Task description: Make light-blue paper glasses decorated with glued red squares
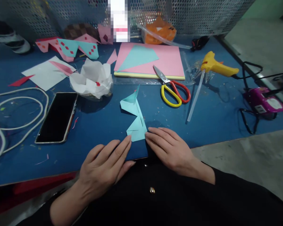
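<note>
A folded light-blue paper piece (139,127) lies on the blue table in front of me, with a notch on its left side and a thin pointed tip at the far end. At its near left corner rest the fingertips of my left hand (103,163), the fingers stretched out and the thumb apart below them. My right hand (171,149) lies flat with straight fingers, its fingertips touching the paper's near right edge. Beyond the paper, to the right, are scissors (171,91) with one yellow and one red handle.
A phone (57,117) and a white cable (46,103) lie left. Behind are a crumpled white paper bowl (91,78), pink and blue cut-outs (79,48) and a pink paper stack (169,61). A yellow glue gun (219,66) and purple box (264,99) stand right.
</note>
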Demonstrator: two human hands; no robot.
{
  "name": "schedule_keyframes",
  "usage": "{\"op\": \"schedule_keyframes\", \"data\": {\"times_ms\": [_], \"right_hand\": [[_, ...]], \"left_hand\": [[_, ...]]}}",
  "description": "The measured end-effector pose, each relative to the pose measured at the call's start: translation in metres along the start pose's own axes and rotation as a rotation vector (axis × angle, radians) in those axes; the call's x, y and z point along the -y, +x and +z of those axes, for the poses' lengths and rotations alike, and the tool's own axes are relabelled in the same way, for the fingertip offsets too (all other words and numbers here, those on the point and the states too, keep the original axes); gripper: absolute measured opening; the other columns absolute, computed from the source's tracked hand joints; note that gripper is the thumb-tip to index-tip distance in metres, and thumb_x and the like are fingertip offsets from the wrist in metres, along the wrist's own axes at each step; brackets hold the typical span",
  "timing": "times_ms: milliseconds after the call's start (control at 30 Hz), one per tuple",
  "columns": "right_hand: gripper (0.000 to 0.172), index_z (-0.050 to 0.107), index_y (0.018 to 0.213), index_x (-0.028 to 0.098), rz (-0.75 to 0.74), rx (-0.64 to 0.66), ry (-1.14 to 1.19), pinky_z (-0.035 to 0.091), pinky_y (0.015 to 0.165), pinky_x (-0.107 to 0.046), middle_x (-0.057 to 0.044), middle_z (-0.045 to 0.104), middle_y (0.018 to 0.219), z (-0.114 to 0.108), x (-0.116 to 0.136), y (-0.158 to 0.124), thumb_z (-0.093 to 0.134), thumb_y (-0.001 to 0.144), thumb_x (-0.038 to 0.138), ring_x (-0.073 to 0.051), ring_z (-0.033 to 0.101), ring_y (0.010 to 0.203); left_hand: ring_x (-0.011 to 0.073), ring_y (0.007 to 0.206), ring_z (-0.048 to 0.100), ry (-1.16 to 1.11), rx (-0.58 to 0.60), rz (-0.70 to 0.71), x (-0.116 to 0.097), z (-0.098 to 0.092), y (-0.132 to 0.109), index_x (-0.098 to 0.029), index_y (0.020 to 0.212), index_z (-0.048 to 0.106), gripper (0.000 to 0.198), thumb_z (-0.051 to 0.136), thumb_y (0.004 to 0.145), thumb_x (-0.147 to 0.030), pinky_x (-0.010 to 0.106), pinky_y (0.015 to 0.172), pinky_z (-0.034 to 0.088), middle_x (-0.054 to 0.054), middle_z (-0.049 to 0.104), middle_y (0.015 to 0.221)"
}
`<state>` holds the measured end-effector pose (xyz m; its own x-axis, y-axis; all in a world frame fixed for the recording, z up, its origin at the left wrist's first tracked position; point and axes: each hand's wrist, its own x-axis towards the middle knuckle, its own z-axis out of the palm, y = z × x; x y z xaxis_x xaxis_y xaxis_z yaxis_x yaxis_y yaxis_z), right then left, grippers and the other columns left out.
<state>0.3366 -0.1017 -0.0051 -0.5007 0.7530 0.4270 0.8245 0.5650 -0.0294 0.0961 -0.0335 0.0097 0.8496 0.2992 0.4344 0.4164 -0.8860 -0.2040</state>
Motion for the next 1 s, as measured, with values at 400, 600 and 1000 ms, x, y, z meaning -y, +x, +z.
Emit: {"op": "schedule_keyframes", "data": {"times_ms": [400,600,1000], "right_hand": [[0.039,0.063,0.127,-0.001,0.022,0.059,-0.067,0.053,0.102,-0.048,-0.02,0.064,0.135,0.003,0.006,0.006,0.04,0.096,0.008,-0.033,0.059,0.128],[0.039,0.062,0.126,-0.006,0.003,0.079,-0.131,0.055,0.1,-0.05,-0.025,0.063,0.133,0.002,0.011,0.015,0.04,0.096,0.006,-0.037,0.06,0.126],[0.04,0.062,0.127,-0.005,0.001,0.101,-0.115,0.054,0.102,-0.051,-0.025,0.062,0.135,0.001,0.008,0.014,0.04,0.095,0.006,-0.035,0.06,0.127]], "left_hand": [[0.0193,0.095,0.065,-0.011,-0.054,0.043,-0.009,0.018,0.009,-0.013,0.123,0.069,0.037,0.052,0.101,-0.037,0.034,0.081,0.043,0.005,0.075,0.123],[0.0192,0.095,0.064,-0.038,-0.063,0.046,-0.008,0.02,0.008,-0.012,0.122,0.07,0.035,0.054,0.1,-0.034,0.034,0.079,0.043,0.005,0.075,0.122],[0.0184,0.093,0.066,-0.059,-0.074,0.036,-0.008,0.019,0.01,-0.011,0.12,0.07,0.034,0.056,0.099,-0.032,0.034,0.078,0.044,0.006,0.077,0.117]]}}
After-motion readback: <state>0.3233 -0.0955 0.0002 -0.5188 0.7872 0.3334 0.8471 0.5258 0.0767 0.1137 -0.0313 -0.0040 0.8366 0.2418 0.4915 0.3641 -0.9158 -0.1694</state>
